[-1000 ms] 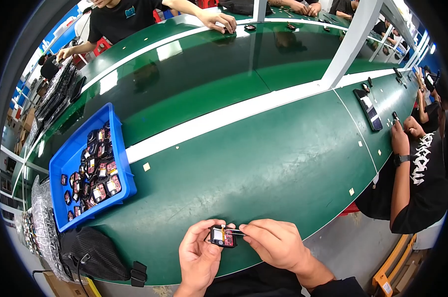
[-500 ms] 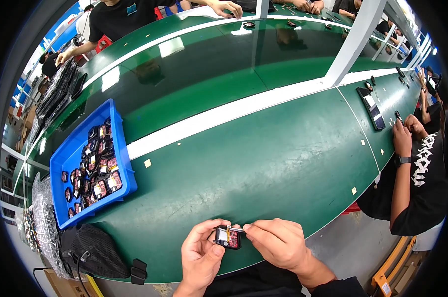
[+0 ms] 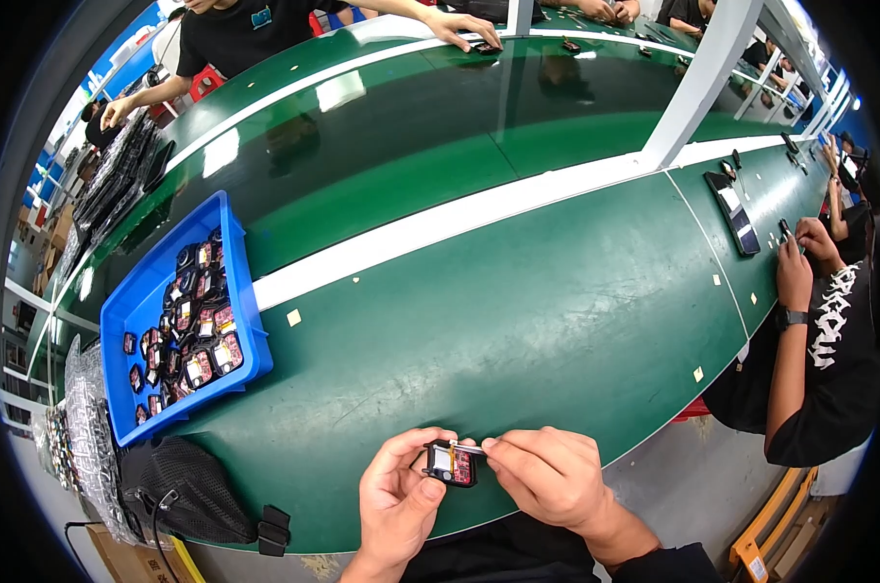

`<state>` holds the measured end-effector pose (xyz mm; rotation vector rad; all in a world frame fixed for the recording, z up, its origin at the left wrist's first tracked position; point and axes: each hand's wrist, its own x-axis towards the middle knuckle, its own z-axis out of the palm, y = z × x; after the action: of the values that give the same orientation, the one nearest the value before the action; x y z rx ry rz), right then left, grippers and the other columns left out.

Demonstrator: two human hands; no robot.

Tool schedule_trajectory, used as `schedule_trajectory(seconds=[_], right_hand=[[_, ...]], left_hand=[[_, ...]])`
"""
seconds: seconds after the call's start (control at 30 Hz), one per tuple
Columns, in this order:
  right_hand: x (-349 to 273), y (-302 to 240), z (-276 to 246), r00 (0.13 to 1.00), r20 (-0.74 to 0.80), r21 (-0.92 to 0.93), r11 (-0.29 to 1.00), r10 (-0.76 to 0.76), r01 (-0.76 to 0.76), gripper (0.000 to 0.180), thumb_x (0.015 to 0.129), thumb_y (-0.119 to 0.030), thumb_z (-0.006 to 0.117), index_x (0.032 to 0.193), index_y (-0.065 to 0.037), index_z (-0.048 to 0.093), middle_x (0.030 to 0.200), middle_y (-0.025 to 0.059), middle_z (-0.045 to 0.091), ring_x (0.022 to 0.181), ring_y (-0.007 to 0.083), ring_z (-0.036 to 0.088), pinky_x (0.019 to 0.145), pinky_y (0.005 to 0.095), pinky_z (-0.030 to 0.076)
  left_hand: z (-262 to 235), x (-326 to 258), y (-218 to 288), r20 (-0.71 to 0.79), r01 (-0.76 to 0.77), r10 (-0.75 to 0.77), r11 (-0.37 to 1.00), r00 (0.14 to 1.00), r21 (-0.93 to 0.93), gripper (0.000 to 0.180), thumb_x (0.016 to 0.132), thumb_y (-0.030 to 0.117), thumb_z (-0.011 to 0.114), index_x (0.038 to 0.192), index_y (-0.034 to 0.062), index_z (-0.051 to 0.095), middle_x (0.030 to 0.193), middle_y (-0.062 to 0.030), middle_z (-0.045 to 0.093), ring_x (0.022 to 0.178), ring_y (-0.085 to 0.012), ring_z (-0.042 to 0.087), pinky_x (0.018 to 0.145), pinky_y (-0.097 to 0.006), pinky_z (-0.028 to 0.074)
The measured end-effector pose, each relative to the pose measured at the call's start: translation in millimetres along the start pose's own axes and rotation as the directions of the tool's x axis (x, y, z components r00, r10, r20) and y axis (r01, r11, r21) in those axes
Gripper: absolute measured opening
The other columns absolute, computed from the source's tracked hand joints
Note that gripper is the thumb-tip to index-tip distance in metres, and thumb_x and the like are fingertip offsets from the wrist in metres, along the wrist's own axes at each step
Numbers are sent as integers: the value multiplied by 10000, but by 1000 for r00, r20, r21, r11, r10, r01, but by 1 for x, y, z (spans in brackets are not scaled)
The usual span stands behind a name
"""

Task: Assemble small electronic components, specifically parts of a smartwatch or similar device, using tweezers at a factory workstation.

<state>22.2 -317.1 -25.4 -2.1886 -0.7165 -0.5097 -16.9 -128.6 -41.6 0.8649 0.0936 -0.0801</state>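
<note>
blue tray left of hands

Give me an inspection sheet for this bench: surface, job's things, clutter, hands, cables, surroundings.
Surface: green bench top with a white stripe along it.
Job's things: small dark module held at the near edge; blue bin at left holds many like it.
Clutter: small tan scraps on the green; black mesh pouch at the near-left corner.
Hands: left hand grips the module; right hand pinches a thin strip at its top edge.
Cables: black cable below the pouch.
Surroundings: other people work across the bench and at right; white post; stacked trays at far left.
</note>
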Motion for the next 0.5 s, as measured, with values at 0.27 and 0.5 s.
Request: schedule_trajectory(seconds=[0.27,0.5], right_hand=[[-2,1,0,1000,8,6,1000,3,-3,304,709,52,802,993,-32,735,861,65,711,617,181,662,531,285,531],[1,3,-2,999,16,141,989,49,-51,257,743,46,789,979,-30,724,839,78,714,639,199,692,528,295,541]], left_hand=[[-1,0,0,50,-2,3,1000,999,-23,507,942,82,754,1369,-55,516,1361,-217,580,1290,-361,599,1112,-461,475],[7,-1,2,-31,0,1,999,1000,44,569,918,223,806,1335,-57,539,1308,-208,619,1212,-364,647,1064,-471,512]])
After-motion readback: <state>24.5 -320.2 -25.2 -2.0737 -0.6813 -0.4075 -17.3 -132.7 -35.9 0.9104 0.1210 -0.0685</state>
